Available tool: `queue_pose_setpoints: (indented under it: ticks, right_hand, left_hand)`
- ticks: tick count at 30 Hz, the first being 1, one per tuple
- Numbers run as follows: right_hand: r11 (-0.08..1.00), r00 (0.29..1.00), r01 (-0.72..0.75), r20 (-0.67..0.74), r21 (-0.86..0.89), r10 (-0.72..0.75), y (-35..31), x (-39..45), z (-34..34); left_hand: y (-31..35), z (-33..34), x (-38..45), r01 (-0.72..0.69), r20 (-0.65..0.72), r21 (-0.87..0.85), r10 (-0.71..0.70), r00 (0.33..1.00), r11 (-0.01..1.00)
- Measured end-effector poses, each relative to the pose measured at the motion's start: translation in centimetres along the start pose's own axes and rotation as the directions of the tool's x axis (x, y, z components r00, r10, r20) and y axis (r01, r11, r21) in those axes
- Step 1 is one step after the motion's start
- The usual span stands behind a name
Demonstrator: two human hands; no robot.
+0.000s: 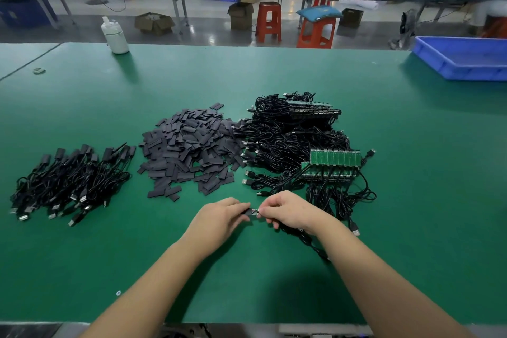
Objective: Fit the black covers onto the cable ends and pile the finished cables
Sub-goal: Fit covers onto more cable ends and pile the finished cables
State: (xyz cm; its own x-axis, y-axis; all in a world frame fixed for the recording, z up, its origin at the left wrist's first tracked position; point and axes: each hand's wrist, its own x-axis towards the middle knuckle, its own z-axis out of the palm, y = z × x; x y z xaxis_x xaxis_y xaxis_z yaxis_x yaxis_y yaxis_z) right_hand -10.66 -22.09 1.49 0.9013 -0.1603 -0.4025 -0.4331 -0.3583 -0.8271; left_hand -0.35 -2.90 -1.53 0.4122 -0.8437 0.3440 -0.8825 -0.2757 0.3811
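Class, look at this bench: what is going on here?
A person is fitting a black cover onto a cable end, left hand pinching the cover, right hand holding the cable. Finished cables lie piled at left, loose covers in the middle, unfinished cables at right.

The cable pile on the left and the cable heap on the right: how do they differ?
The left cable pile has black covers on its ends; the right cable heap shows bare green boards, some joined in strips. The left pile is smaller and its cables lie roughly one way; the right heap is bigger and tangled. Both are black cables with USB plugs, on the green table.
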Motion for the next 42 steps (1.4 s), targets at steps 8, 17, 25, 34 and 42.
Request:
queue_pose_setpoints:
  ticks: [8,17,25,34,42]
  right_hand:
    - [1.0,1.0,0.027,-0.004,0.009,-0.026,0.1,0.0,0.5]
    - [0.998,1.0,0.022,0.012,-0.053,-0.021,0.6,0.1,0.5]
    - [0.997,1.0,0.006,0.005,-0.079,-0.006,0.2,-0.1,-0.4]
    - [0.999,1.0,0.021,-0.018,-0.049,-0.022,0.8,0.2,0.1]
    - [0.994,0.998,0.014,-0.067,-0.11,-0.021,0.7,0.4,0.8]
  left_hand:
    - [0.6,0.2,0.0,0.072,-0.03,-0.155,-0.077,0.997,0.985]
    - [1.5,0.5,0.2,-0.008,0.006,-0.097,0.009,1.0,0.995]
    - [1.4,0.5,0.4,0.034,-0.045,-0.086,-0.038,0.998,0.996]
    - [1.9,1.1,0.5,0.056,-0.006,-0.08,-0.057,0.998,0.995]
    - [1.7,1.5,0.7,0.095,0.1,0.105,-0.105,0.989,0.99]
